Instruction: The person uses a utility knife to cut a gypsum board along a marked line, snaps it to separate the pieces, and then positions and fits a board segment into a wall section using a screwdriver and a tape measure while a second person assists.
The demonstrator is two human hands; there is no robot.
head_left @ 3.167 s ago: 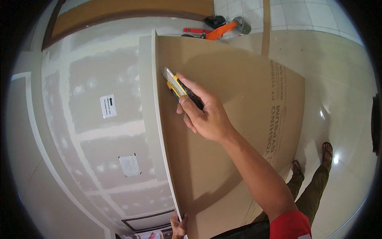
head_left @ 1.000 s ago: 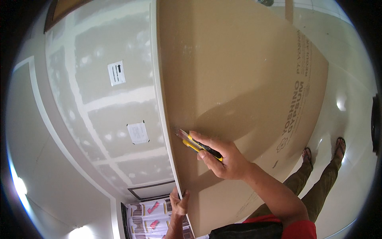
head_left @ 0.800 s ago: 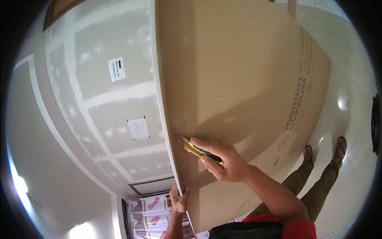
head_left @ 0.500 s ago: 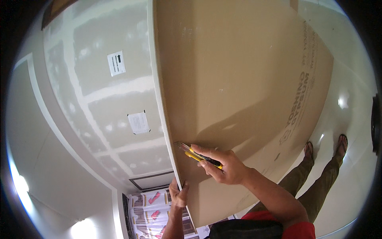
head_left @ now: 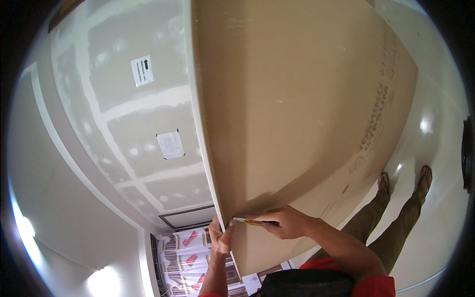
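A large brown paper-faced gypsum board (head_left: 297, 114) stands in front of me, its pale long edge running up the picture. My right hand (head_left: 287, 222) is closed round a yellow and black utility knife (head_left: 253, 222). The knife's blade end points left and reaches the board's face close to the pale edge; whether it cuts in, I cannot tell. My left hand (head_left: 220, 236) grips that edge near the lower end, thumb on the brown face and fingers behind it. The blade tip is right beside the left thumb.
Left of the board is a grey wall (head_left: 128, 119) with white filler bands and two taped paper sheets (head_left: 170, 144). Printed sheeting with red shapes (head_left: 190, 260) lies below. My sandalled feet (head_left: 424, 178) stand on a glossy pale floor (head_left: 423, 213) at right.
My right hand has brought the knife down along the board's edge, from above the left hand to beside its thumb. The left hand keeps its hold on the edge.
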